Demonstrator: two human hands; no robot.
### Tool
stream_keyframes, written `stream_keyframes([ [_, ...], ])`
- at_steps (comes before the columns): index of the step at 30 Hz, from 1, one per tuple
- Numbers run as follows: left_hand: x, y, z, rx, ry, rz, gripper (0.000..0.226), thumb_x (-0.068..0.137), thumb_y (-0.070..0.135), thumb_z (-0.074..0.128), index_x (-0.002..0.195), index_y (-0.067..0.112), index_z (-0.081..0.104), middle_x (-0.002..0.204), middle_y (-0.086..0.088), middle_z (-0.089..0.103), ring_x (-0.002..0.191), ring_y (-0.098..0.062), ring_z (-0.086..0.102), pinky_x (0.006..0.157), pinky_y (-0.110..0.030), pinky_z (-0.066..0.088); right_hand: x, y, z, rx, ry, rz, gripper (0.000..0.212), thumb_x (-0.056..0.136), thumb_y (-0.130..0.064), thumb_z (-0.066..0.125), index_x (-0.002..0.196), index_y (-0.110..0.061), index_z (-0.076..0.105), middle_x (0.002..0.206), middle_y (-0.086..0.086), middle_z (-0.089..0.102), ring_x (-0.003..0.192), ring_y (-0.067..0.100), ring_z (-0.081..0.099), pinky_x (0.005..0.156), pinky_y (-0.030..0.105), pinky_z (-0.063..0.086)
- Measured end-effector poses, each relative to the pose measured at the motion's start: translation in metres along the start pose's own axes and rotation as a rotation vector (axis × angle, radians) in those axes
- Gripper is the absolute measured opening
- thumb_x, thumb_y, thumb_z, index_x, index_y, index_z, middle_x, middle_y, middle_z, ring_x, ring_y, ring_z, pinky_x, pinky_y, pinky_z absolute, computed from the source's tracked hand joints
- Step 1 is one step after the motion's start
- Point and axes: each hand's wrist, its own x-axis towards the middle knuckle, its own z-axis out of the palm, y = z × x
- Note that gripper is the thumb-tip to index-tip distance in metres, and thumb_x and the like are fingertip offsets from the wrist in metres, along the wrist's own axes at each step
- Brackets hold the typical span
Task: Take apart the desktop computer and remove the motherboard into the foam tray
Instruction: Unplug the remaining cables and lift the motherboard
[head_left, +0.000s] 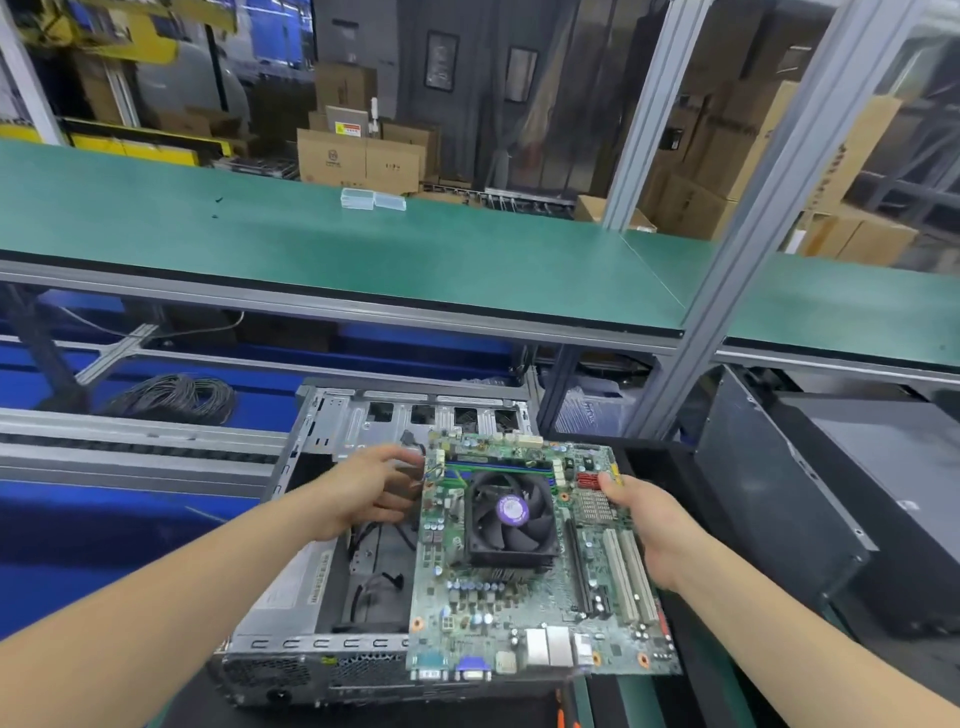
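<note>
A green motherboard (524, 618) with a black CPU fan (511, 512) is lifted above the right side of the open grey computer case (332, 421). My right hand (647, 525) grips the board's right edge, thumb on top near the red connectors. At the board's far left corner my left hand (369, 488) has its fingers curled against the edge; whether they grip it is unclear. The case interior at the left shows loose black cables (382, 582). No foam tray is recognisable in view.
A dark side panel (779, 499) leans at the right beside a black box. Behind the case runs a green-topped bench (363, 249) with an aluminium post (727, 270). A coil of black cable (176, 397) lies at the left on blue bins.
</note>
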Motion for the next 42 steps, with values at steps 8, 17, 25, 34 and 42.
stream_keyframes([
  [8,0.002,-0.012,0.046,0.024,-0.123,0.151,0.061,0.100,-0.011,0.032,0.141,0.029,0.054,0.146,0.000,0.057,0.125,-0.017,0.061,0.106,-0.029,0.049,0.004,-0.003,-0.028,0.076,0.107,0.054,0.076,0.101,-0.046,0.063,0.163,-0.017,0.030,0.173,0.004,0.018,0.159,0.028,0.015,0.125,0.054,0.012],
  [17,-0.013,-0.034,0.030,0.005,-0.180,-0.315,0.022,0.104,0.003,0.040,0.104,-0.002,0.062,0.095,-0.014,0.070,0.071,-0.023,0.058,0.080,-0.041,0.051,0.009,-0.010,-0.005,0.057,0.064,0.041,0.075,0.101,-0.047,0.063,0.163,-0.018,0.032,0.172,0.007,0.019,0.158,0.032,0.018,0.125,0.056,0.014],
  [25,-0.027,0.002,0.022,-0.127,0.087,-0.113,0.056,0.103,0.057,0.042,0.131,0.011,0.056,0.115,-0.013,0.068,0.076,-0.023,0.072,0.065,-0.043,0.059,0.013,-0.019,0.018,0.099,0.038,0.053,0.077,0.099,-0.046,0.067,0.161,-0.016,0.033,0.171,0.009,0.023,0.157,0.034,0.021,0.126,0.058,0.018],
  [34,-0.045,-0.002,-0.012,-0.239,0.184,-0.125,0.077,0.077,0.081,0.063,0.103,0.009,0.056,0.063,-0.001,0.032,0.053,-0.018,0.024,0.047,-0.030,0.028,0.010,-0.022,0.067,0.056,-0.031,0.029,0.074,0.103,-0.042,0.062,0.161,-0.009,0.030,0.169,0.011,0.027,0.154,0.034,0.026,0.123,0.052,0.022],
  [42,-0.049,-0.019,-0.041,-0.010,0.390,-0.116,0.076,0.077,0.076,0.068,0.113,0.010,0.061,0.081,-0.011,0.051,0.061,-0.024,0.051,0.054,-0.032,0.043,0.005,-0.020,0.117,0.062,-0.052,0.040,0.079,0.101,-0.042,0.067,0.161,-0.008,0.029,0.168,0.011,0.029,0.153,0.036,0.029,0.121,0.052,0.026],
])
